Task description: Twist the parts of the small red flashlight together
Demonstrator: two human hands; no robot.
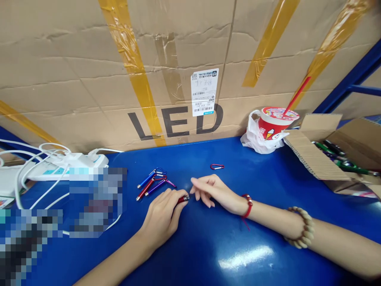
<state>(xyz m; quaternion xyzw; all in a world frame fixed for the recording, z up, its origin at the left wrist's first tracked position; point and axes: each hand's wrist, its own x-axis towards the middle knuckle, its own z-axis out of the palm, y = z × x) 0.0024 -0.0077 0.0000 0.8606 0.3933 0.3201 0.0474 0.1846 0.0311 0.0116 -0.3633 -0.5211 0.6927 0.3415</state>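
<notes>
Left hand [162, 210] grips a short dark-red metal piece [183, 199], metallic end sticking out past thumb and fingers toward the right hand. Right hand [210, 190] open, fingers loosely curled, just beside that end, apart from it. Past left hand's knuckles, on the blue desk [190, 254]: blue tube [147, 179], red tube [145, 189], purple tube [155, 187], side by side, clips at far ends. Loose red carabiner [218, 168] beyond right hand. Farther out: power strip [101, 161] with white cables left; red-and-white cup [272, 127] in plastic bag [260, 147], open carton [312, 157] right. Large cardboard box [178, 79] marked LED behind.
</notes>
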